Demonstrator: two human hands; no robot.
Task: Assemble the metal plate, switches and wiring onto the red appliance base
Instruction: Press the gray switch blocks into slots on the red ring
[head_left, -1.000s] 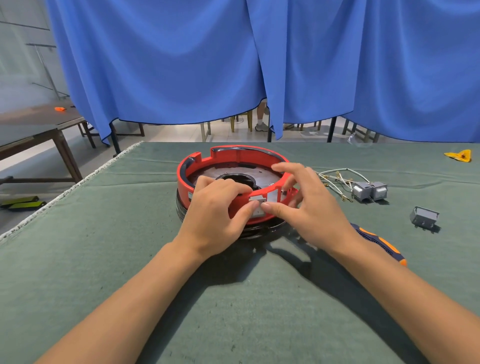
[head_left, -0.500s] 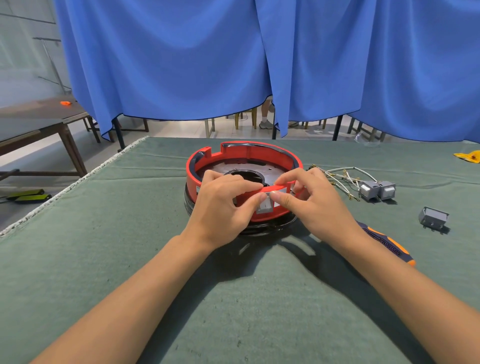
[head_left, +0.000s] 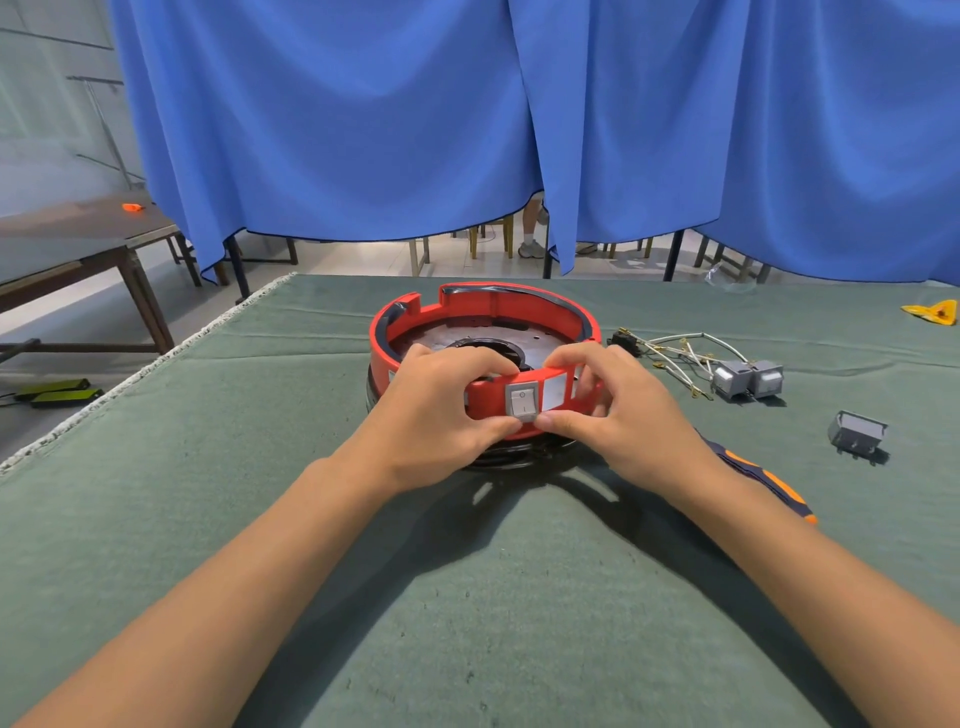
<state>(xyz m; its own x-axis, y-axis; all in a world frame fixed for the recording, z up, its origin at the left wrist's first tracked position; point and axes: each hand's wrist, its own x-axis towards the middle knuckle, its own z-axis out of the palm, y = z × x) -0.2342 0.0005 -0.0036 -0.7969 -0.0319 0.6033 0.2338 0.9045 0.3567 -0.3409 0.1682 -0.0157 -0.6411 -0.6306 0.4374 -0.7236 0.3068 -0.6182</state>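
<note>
The red appliance base (head_left: 519, 312) is a round ring on the green table, with a dark metal plate (head_left: 436, 338) lying inside it. A grey rocker switch (head_left: 522, 401) sits in the near wall of the ring. My left hand (head_left: 441, 410) grips the near rim left of the switch, fingers curled over the top and thumb under the switch. My right hand (head_left: 618, 410) grips the rim on the right, its thumb meeting the left thumb below the switch. Two more grey switches with white wiring (head_left: 748, 376) lie to the right, and a third switch (head_left: 857, 434) further right.
A screwdriver with an orange and dark handle (head_left: 763, 478) lies under my right forearm. A yellow piece (head_left: 932, 313) sits at the far right. Blue curtains hang behind the table; its left edge runs diagonally, with another table beyond.
The switch face has come into full view in the ring's near wall. Both thumbs have dropped below it, and my right hand has shifted from the switch to the rim.
</note>
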